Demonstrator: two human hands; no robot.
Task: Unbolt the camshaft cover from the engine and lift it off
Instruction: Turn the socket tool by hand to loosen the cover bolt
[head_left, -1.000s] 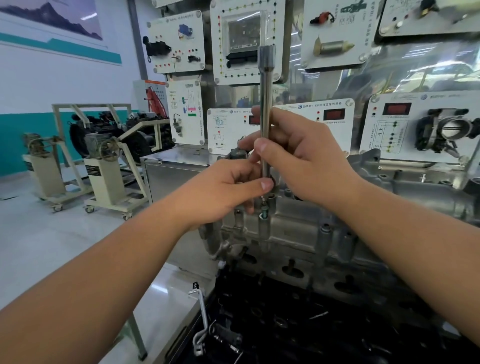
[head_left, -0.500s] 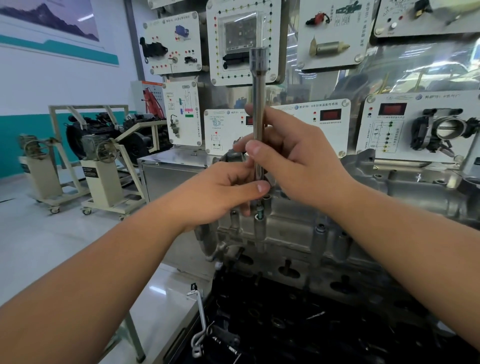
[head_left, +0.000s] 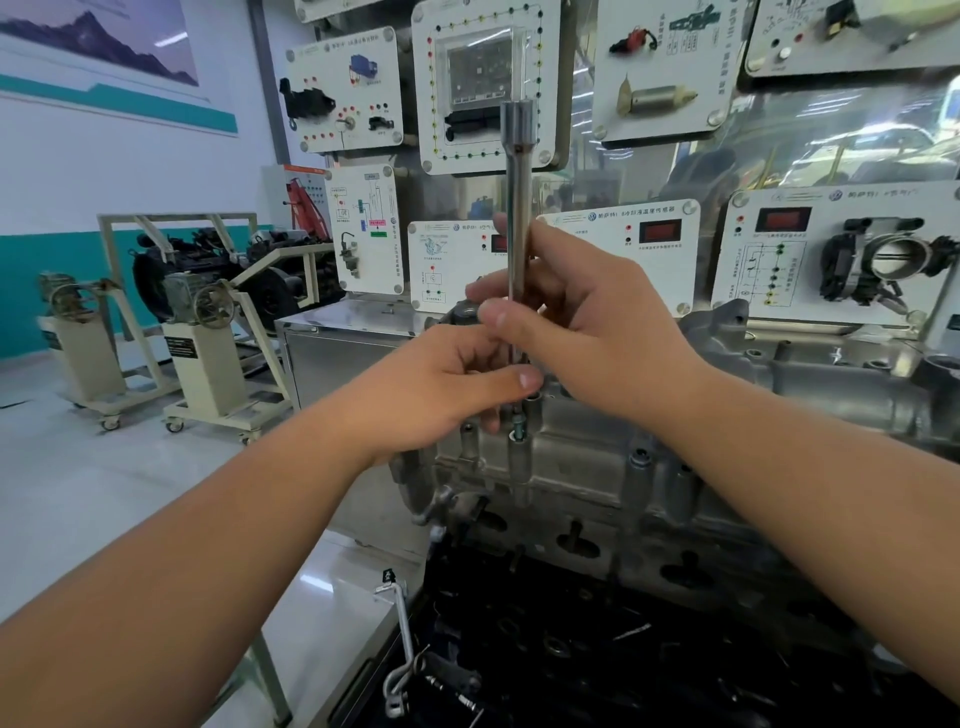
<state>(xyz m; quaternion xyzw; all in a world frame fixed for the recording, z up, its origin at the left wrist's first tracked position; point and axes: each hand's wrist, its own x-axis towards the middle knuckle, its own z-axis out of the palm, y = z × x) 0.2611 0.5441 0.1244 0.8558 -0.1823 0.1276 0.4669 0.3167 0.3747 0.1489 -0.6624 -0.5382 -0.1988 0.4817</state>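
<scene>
Tool: a long shiny metal rod (head_left: 518, 218) stands straight up over the engine, with a fat socket end at its top.
Right hand: the right hand (head_left: 587, 332) holds the rod around its middle, fingers and thumb pinching it.
Left hand: the left hand (head_left: 441, 389) is lower down, its fingers curled around the bottom of the rod, just above the bolt.
Bolt: a small bolt (head_left: 518, 422) sticks up out of its hole near the left end of the cover.
What changed: almost nothing since a second ago. Both hands hold the rod the same way and it stays straight up. The bolt looks about as far out as before.
What that means: I think this bolt is loose and being spun out by hand. The cover is not ready to lift yet.
Cover: the camshaft cover (head_left: 597, 467) is a gray, bumpy metal piece with tall bolt tubes. It sits on the engine, in the middle of the room, in front of the wall boards.
</scene>
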